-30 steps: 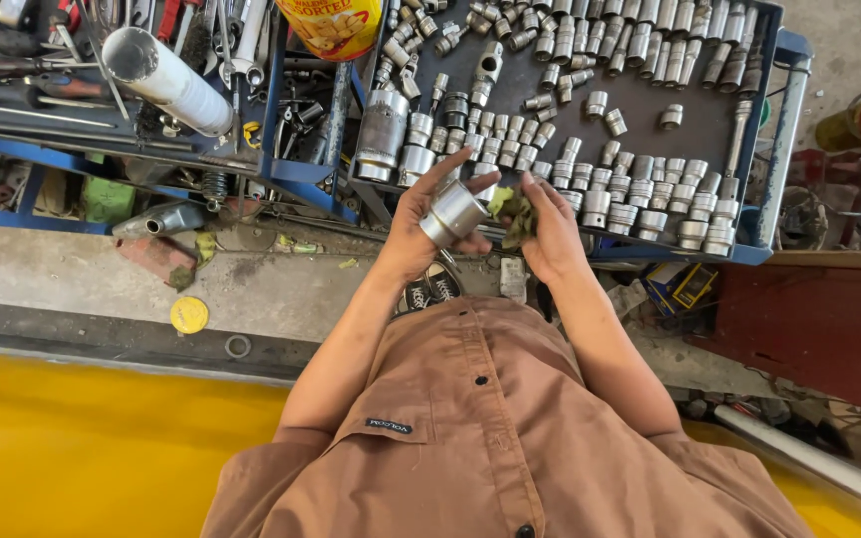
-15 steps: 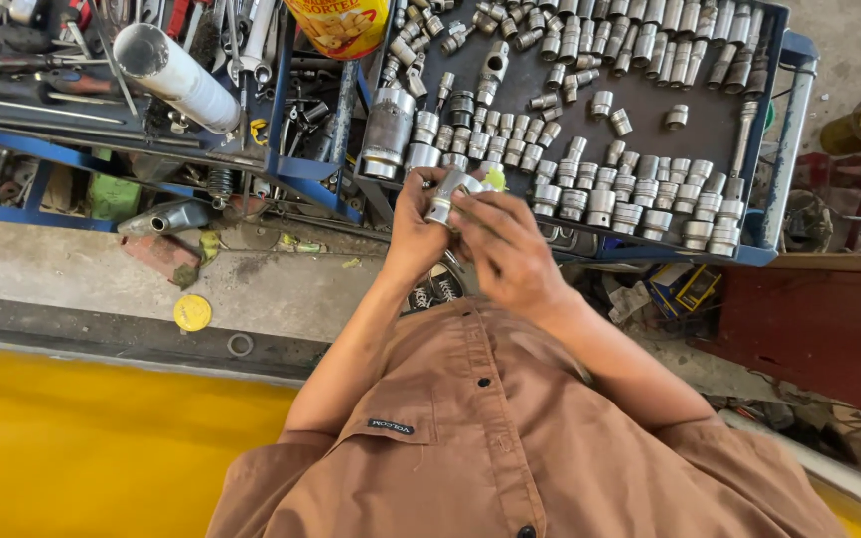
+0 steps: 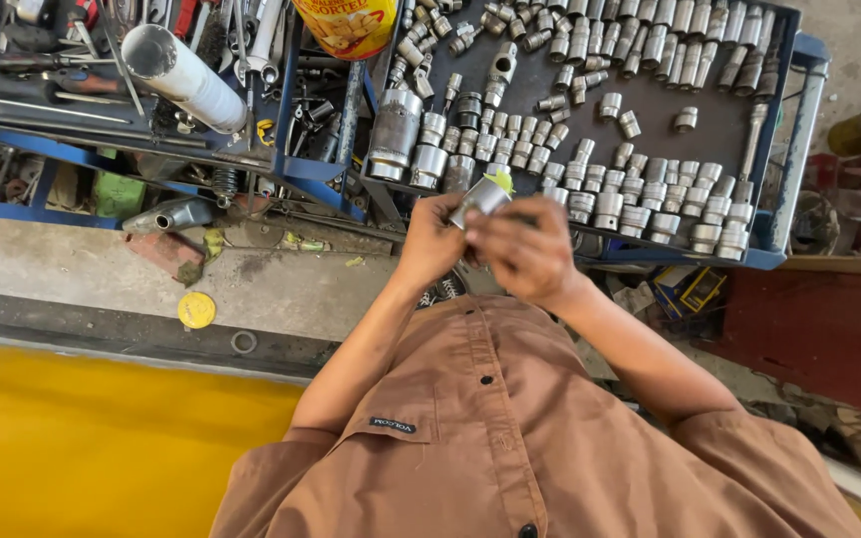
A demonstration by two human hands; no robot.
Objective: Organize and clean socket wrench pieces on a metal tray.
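My left hand (image 3: 430, 239) and my right hand (image 3: 528, 254) meet in front of my chest, and both grip a shiny metal socket (image 3: 480, 196). The socket's end sticks up between my fingertips, tilted toward the tray. Something small and yellow-green (image 3: 498, 180) shows just behind it. Beyond my hands lies a blue-framed tray (image 3: 787, 149) with a dark floor, filled with several rows of chrome sockets (image 3: 650, 184). The larger sockets (image 3: 396, 134) stand at its left end.
A blue tool rack (image 3: 286, 110) on the left holds wrenches, a white tube (image 3: 181, 75) and loose tools. A yellow tin (image 3: 346, 22) stands at the top. A yellow lid (image 3: 196, 310) lies on the concrete floor, next to a yellow surface (image 3: 82, 448).
My right hand has closed in from the right onto the socket that my left hand held up. Both hands have drawn together and slightly nearer the tray.
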